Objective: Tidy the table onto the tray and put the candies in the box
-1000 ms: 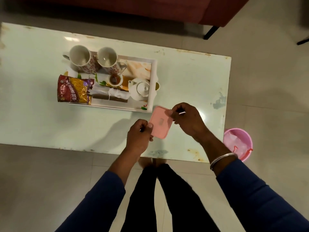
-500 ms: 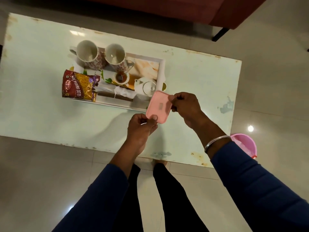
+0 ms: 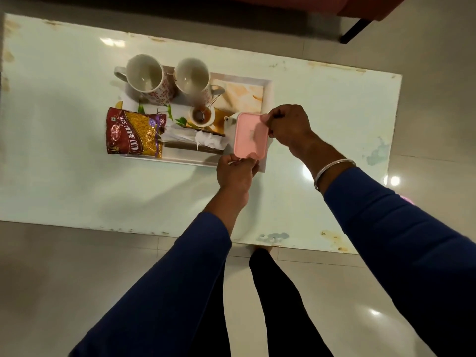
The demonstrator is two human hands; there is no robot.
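**Pink box held over the tray's right end**

The pink box (image 3: 250,136) is gripped by both hands above the right end of the tray (image 3: 268,99). Its near edge is pinched by the left hand (image 3: 235,173); its far right corner is clasped by the right hand (image 3: 289,126). Two mugs (image 3: 146,77) are seen at the tray's far edge, and a snack packet (image 3: 135,132) overhangs its left end.

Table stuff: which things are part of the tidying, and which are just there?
Part of the job: pink box, held by left hand and right hand; tray; two mugs; snack packet.

Just there: red sofa; bracelet.
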